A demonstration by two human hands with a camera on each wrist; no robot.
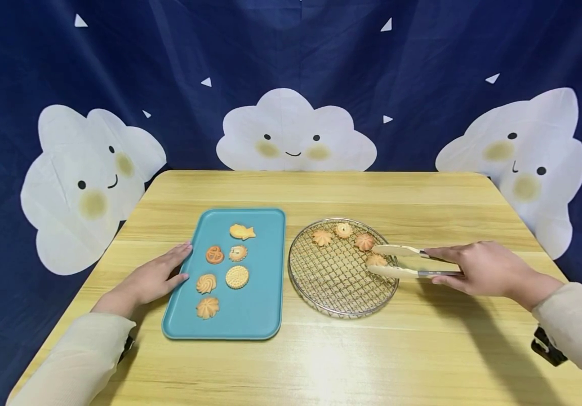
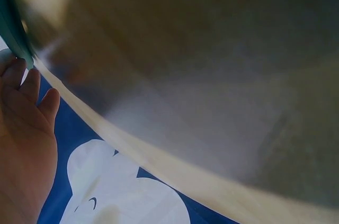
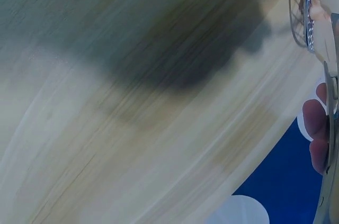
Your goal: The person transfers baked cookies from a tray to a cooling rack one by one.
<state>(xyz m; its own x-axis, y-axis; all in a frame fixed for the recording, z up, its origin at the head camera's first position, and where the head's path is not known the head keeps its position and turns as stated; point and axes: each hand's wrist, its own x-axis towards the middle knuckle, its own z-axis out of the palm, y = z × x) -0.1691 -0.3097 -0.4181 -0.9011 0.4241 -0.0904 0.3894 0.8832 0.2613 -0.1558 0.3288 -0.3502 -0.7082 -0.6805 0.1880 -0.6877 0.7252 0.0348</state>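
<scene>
My right hand [image 1: 493, 268] grips a pair of tongs [image 1: 394, 272] with pale, flat tips and grey handles. The tips stand on either side of a flower-shaped cookie [image 1: 376, 260] at the right of the round wire rack [image 1: 341, 282]; whether they touch it I cannot tell. In the right wrist view, fingertips [image 3: 314, 120] show against the tongs. At the left edge of the blue tray [image 1: 255, 324], the fingers of my left hand [image 1: 151, 279] rest with little bend. On the tray lie a fish-shaped cookie [image 1: 242, 231], a pretzel-like one [image 1: 214, 255] and several others.
Toward the rack's back lie more cookies, among them a reddish one [image 1: 364, 242] and a ring-shaped one [image 1: 343, 229]. Tray and rack stand side by side on a wooden table [image 1: 372, 361]. Behind the table hangs a dark blue cloth [image 1: 301, 51] with white clouds.
</scene>
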